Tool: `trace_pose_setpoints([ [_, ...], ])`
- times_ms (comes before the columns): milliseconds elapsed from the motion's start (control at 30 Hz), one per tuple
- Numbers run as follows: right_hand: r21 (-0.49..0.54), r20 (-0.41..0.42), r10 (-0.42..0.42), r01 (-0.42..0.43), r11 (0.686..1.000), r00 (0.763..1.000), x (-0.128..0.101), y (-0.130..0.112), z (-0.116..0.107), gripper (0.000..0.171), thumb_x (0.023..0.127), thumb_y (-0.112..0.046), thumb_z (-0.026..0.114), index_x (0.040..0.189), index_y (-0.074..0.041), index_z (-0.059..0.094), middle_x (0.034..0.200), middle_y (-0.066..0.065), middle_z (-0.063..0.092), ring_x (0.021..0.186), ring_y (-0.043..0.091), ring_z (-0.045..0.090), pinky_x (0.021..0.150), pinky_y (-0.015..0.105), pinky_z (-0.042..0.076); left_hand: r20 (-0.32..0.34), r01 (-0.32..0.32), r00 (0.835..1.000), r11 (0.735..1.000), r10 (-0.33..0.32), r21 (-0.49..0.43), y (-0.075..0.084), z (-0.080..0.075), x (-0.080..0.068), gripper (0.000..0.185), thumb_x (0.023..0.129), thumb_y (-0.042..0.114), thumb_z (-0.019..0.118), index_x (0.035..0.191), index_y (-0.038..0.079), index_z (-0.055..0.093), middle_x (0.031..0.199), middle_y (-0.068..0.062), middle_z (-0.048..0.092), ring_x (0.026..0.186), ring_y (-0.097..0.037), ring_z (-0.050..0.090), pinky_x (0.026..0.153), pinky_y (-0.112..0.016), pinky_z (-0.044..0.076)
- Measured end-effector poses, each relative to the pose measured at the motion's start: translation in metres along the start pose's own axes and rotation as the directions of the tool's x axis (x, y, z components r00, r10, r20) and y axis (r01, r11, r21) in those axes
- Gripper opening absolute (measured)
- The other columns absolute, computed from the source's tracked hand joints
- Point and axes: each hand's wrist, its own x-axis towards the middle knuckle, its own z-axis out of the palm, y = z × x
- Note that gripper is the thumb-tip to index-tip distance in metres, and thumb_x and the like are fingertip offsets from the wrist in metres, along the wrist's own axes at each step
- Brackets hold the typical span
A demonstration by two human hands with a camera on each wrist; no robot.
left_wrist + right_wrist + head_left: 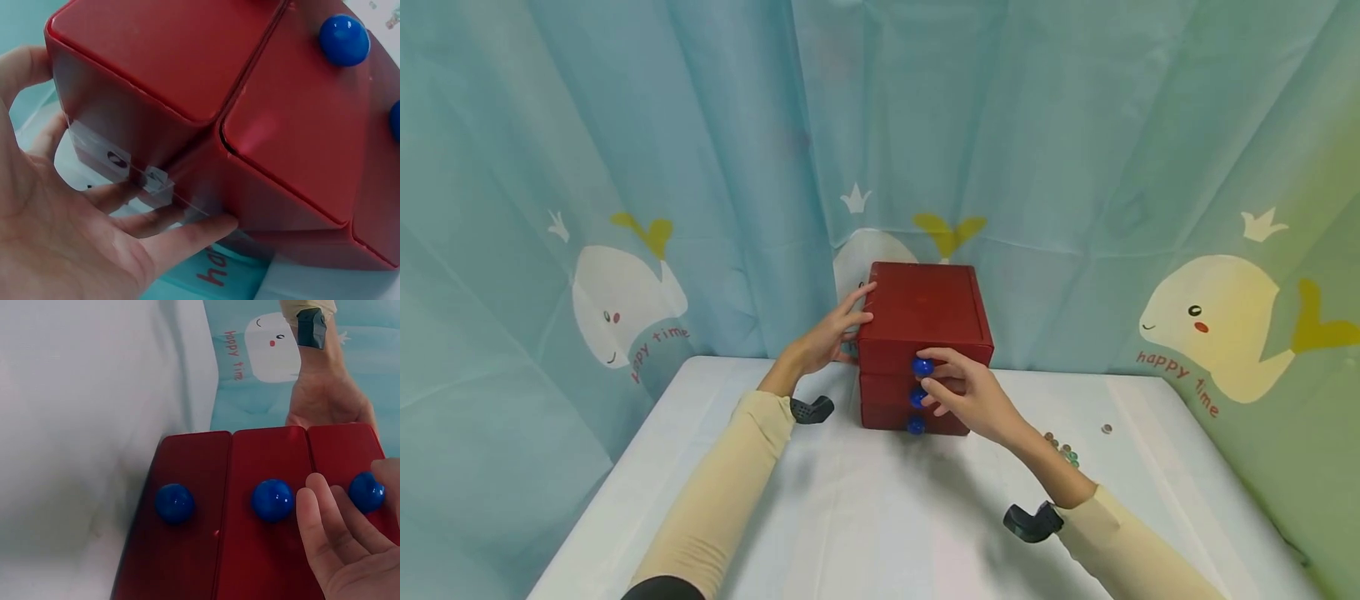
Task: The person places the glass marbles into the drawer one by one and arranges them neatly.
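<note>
A red cabinet of three drawers, each with a round blue knob, stands towards the back of the table. My left hand rests on its left side with the fingers spread; the left wrist view shows fingertips against the side wall beside small clear labels. At the cabinet's front, my right hand pinches the top knob between thumb and finger. The other fingers of this hand reach close to the middle knob. The bottom knob is fully in sight in the right wrist view.
Several small glassy round pieces lie on the white table to the right of the cabinet, behind my right forearm. One more small piece lies farther right. A blue curtain with whale prints hangs just behind the cabinet.
</note>
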Motion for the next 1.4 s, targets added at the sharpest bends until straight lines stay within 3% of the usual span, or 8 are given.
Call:
trace_pose_setpoints([
  [233,-0.021,-0.015,0.0,-0.001,1.0,1.0,0.002,0.001,-0.002,0.038,0.102,-0.012,0.065,0.139,-0.012,0.06,0.112,0.022,0.073,0.085,0.033,0.076,0.069,0.036,0.062,0.014,-0.013,1.0,1.0,0.013,-0.003,-0.005,0.0,0.0,0.068,0.101,0.043,0.051,0.161,0.048,0.02,0.17,0.0,0.004,0.152,-0.049,0.012,0.102,-0.074,0.039],
  [567,-0.012,-0.022,-0.007,0.007,1.0,1.0,0.003,0.002,-0.004,0.036,0.101,-0.011,0.066,0.136,-0.011,0.062,0.109,0.022,0.073,0.084,0.032,0.076,0.07,0.035,0.062,-0.01,-0.061,0.998,0.997,0.062,0.042,-0.012,0.001,0.002,0.063,0.103,0.046,0.051,0.159,0.049,0.023,0.169,-0.002,0.015,0.151,-0.041,0.024,0.1,-0.072,0.043],
  [867,-0.022,0.0,-0.013,0.013,1.0,1.0,0.001,0.003,-0.005,0.033,0.1,-0.009,0.066,0.133,-0.009,0.063,0.102,0.021,0.075,0.084,0.04,0.074,0.071,0.036,0.062,0.021,-0.071,0.997,0.997,0.071,0.023,-0.01,0.0,-0.003,0.066,0.102,0.044,0.05,0.161,0.048,0.02,0.17,-0.002,0.007,0.153,-0.044,0.017,0.098,-0.072,0.044],
  [1133,-0.075,0.027,-0.028,0.03,0.997,0.999,-0.004,0.002,-0.008,0.034,0.1,-0.012,0.068,0.133,-0.01,0.064,0.094,0.011,0.077,0.079,0.019,0.076,0.073,0.033,0.062,0.027,-0.059,0.998,0.998,0.059,0.007,-0.009,0.002,-0.004,0.067,0.103,0.042,0.05,0.161,0.05,0.018,0.171,0.003,0.001,0.154,-0.042,0.014,0.1,-0.072,0.043],
  [1400,-0.08,0.04,-0.052,0.055,0.995,0.998,-0.004,0.002,-0.012,0.033,0.099,-0.012,0.069,0.132,-0.011,0.065,0.093,0.01,0.078,0.079,0.019,0.076,0.076,0.036,0.062,0.017,-0.067,0.998,0.998,0.067,0.021,-0.009,0.003,-0.004,0.067,0.102,0.042,0.05,0.161,0.049,0.019,0.171,0.0,0.005,0.153,-0.044,0.017,0.099,-0.072,0.044],
])
